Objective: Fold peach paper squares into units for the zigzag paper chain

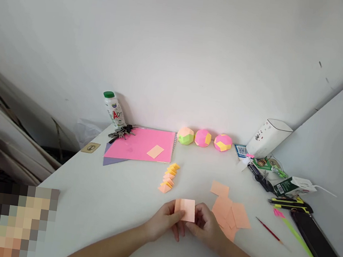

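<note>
My left hand (163, 222) pinches a peach paper square (188, 208), thumb across its face; a crease runs near the paper's left side. At the square's right edge, my right hand (207, 226) has its fingers curled against the paper, partly hidden behind it. Loose peach paper sheets (224, 209) lie overlapping just right of my right hand. Beyond my hands stands a row of small folded paper pieces (168, 178) in orange and peach. Three faceted paper balls (203, 138) in pink, yellow, peach and green sit against the wall.
A pink sheet (138, 143) at the back left bears keys (122, 132) and one peach paper (155, 151). Behind stands a white bottle (114, 110). On the right are a paintbrush (271, 231), a utility knife (291, 203), a black case (320, 245) and a white container (269, 137).
</note>
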`<state>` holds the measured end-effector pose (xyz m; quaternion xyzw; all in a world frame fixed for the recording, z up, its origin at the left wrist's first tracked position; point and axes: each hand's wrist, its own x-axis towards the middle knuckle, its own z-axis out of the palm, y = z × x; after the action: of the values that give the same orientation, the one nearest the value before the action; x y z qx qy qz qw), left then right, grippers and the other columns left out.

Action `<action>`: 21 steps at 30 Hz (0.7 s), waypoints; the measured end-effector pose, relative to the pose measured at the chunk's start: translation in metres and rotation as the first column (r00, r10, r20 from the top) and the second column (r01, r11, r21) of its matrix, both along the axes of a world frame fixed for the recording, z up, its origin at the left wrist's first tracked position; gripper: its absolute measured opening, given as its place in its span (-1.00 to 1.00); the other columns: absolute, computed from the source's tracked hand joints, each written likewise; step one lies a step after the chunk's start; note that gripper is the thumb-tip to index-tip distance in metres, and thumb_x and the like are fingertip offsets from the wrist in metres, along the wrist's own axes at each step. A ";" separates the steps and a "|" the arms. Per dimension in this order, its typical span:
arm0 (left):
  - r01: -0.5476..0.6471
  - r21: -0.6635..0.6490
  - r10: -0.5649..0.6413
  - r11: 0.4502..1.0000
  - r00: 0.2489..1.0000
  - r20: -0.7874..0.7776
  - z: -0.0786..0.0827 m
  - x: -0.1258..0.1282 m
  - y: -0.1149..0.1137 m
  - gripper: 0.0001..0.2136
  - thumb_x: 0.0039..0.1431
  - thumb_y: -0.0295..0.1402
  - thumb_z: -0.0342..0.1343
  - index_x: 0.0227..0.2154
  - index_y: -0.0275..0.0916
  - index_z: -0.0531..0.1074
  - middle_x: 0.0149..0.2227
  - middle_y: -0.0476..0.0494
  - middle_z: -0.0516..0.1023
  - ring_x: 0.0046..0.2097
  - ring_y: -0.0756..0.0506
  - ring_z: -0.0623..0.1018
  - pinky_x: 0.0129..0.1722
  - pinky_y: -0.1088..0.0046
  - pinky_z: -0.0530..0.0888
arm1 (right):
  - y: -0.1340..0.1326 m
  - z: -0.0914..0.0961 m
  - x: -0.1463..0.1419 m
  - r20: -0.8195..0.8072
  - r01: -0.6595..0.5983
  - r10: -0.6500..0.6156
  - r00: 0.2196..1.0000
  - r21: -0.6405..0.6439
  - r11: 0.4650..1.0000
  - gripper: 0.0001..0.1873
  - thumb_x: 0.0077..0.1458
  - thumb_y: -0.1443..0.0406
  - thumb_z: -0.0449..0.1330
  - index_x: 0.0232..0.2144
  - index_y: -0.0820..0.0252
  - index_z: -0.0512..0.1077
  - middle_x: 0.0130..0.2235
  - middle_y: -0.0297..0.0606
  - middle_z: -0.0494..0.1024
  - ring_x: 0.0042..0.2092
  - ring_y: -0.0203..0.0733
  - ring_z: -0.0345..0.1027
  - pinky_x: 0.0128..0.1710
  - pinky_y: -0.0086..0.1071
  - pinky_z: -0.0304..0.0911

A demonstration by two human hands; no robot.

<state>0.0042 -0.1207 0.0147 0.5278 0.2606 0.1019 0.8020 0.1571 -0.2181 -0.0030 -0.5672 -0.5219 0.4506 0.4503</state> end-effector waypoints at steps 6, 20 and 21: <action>0.054 -0.033 -0.056 0.998 0.996 -0.063 -0.001 0.000 0.003 -0.81 -0.05 -0.34 0.15 -0.42 -0.30 0.28 -0.60 0.02 0.42 -0.65 0.00 0.45 -0.76 0.56 0.35 | 0.000 -0.004 0.003 -0.020 0.000 0.001 1.000 0.073 0.997 -0.76 0.12 0.36 0.06 -0.12 0.11 0.22 -0.38 -0.34 0.36 -0.44 -0.32 0.25 -0.46 -0.43 0.21; 0.090 -0.053 -0.093 0.994 0.994 -0.054 0.001 -0.001 0.006 -0.83 -0.12 -0.49 0.09 -0.38 -0.32 0.31 -0.40 -0.18 0.54 -0.46 -0.10 0.56 -0.70 0.55 0.38 | 0.000 -0.005 0.001 -0.006 -0.012 0.013 1.000 0.209 0.978 -0.70 0.18 0.34 -0.01 -0.03 0.01 0.18 -0.19 -0.25 0.32 -0.42 -0.34 0.25 -0.49 -0.43 0.23; 0.096 -0.053 -0.099 0.994 0.994 -0.056 0.001 -0.001 0.006 -0.83 -0.12 -0.49 0.09 -0.38 -0.32 0.30 -0.38 -0.20 0.55 -0.44 -0.11 0.57 -0.69 0.55 0.39 | 0.001 -0.004 0.001 0.011 -0.021 0.019 1.000 0.226 0.974 -0.74 0.18 0.34 -0.01 -0.06 0.02 0.21 -0.20 -0.25 0.32 -0.42 -0.34 0.24 -0.49 -0.43 0.23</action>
<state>0.0031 -0.1144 0.0152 0.5222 0.2603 0.0405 0.8111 0.1580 -0.2172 -0.0070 -0.5091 -0.5774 0.3902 0.5051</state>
